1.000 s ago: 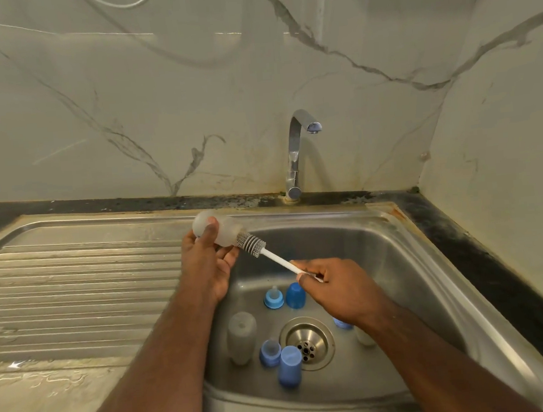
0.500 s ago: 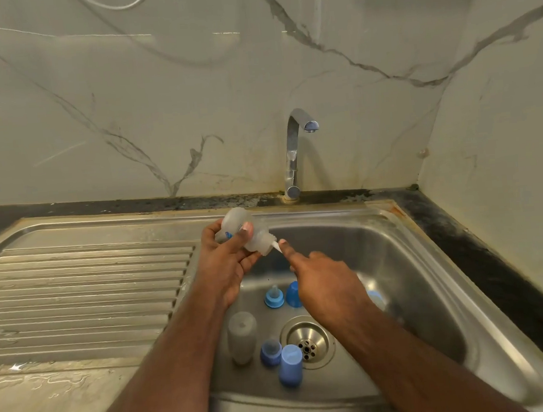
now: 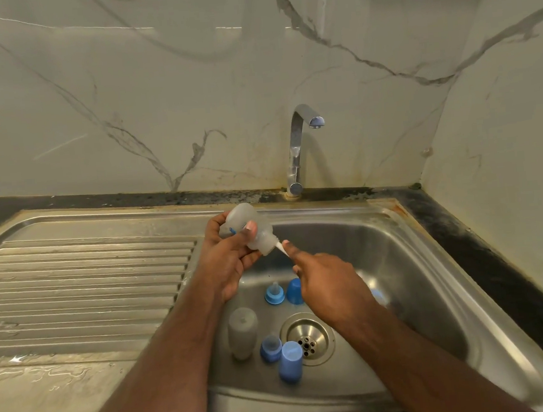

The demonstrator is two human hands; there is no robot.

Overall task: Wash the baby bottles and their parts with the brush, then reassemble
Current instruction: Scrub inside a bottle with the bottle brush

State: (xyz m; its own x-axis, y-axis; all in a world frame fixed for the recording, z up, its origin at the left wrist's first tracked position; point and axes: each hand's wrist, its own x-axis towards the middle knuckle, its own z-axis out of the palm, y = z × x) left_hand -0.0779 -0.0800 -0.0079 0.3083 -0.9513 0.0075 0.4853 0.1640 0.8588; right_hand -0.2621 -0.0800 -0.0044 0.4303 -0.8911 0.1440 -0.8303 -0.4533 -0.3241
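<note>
My left hand [image 3: 227, 259] grips a translucent baby bottle [image 3: 253, 227] tilted over the sink's left rim, its mouth pointing down to the right. My right hand [image 3: 326, 283] holds the white brush handle [image 3: 281, 248]; the bristle head is hidden inside the bottle. On the basin floor stand a second translucent bottle [image 3: 242, 333], a blue teat ring [image 3: 274, 295], a blue cap [image 3: 294, 291], another blue ring [image 3: 271, 348] and a taller blue cap [image 3: 290, 362]. A further blue part [image 3: 378, 296] is mostly hidden behind my right wrist.
The steel sink basin [image 3: 409, 259] has a drain [image 3: 308, 337] in the middle. A ribbed, wet drainboard [image 3: 80, 288] lies to the left. The chrome tap [image 3: 298, 151] stands behind, with no water running. Marble walls close the back and right.
The brush went from mostly outside the bottle to pushed deep inside, and my right hand moved up to the bottle's mouth. My left hand shifted the bottle slightly right.
</note>
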